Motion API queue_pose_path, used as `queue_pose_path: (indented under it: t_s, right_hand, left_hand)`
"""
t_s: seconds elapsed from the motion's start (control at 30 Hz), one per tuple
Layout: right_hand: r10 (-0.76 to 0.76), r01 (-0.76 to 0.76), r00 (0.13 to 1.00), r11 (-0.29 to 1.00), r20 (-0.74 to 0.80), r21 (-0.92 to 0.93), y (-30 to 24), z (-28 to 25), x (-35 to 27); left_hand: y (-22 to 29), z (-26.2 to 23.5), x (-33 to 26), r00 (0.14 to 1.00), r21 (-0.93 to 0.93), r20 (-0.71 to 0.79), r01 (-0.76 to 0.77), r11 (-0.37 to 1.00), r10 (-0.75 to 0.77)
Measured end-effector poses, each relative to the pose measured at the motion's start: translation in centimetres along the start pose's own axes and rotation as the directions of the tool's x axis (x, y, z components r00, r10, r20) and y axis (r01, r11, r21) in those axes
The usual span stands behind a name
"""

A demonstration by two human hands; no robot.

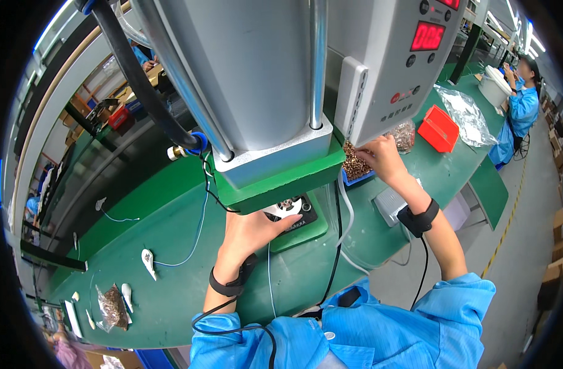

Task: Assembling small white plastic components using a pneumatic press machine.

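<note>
- Head view: a white round part (284, 208) with a metallic centre sits on a black fixture block (307, 216), partly hidden beneath the press head (281, 179).
- The left hand (251, 232) reaches in beside it, thumb stretched along the white round part's near side; the other fingers are mostly hidden, so I cannot tell whether they grip it.
- The right hand (383, 158) has its fingers bent and fingertips drawn close together over small brass-coloured pieces (356, 163) in a blue tray (360, 179); whether they pinch one, I cannot tell.
- The fixture stands on a green base (306, 236) near the middle of the green workbench (177, 307).
- A control box (380, 74) with a red-lit display hangs right of the press.
- Toward the workbench's right end lie a red bin (439, 129) and a clear plastic bag (469, 117); a co-worker (522, 111) in blue is beyond.
- Near the left end lies a bag of brown pieces (113, 309).
</note>
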State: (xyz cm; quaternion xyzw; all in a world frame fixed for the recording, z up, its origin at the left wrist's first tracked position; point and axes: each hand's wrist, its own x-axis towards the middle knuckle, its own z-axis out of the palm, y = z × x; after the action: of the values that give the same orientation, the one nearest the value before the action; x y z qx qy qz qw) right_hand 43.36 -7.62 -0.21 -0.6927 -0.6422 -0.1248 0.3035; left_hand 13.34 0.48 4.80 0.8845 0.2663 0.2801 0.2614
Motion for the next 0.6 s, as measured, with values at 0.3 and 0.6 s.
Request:
queue_pose_path:
  t_s: [0.3,0.6]
  right_hand:
    - [0.2,-0.345,0.936,0.673,0.288,0.654,-6.2,-3.9,2.2]
    - [-0.052,-0.266,0.94,0.502,0.336,0.823,-12.0,0.0,3.3]
  left_hand:
    - [-0.3,0.8,0.3,0.998,-0.053,-0.004,0.061,0.997,-0.061]
    - [0.3,0.8,0.1,0.989,-0.072,0.014,0.149,0.986,-0.148]
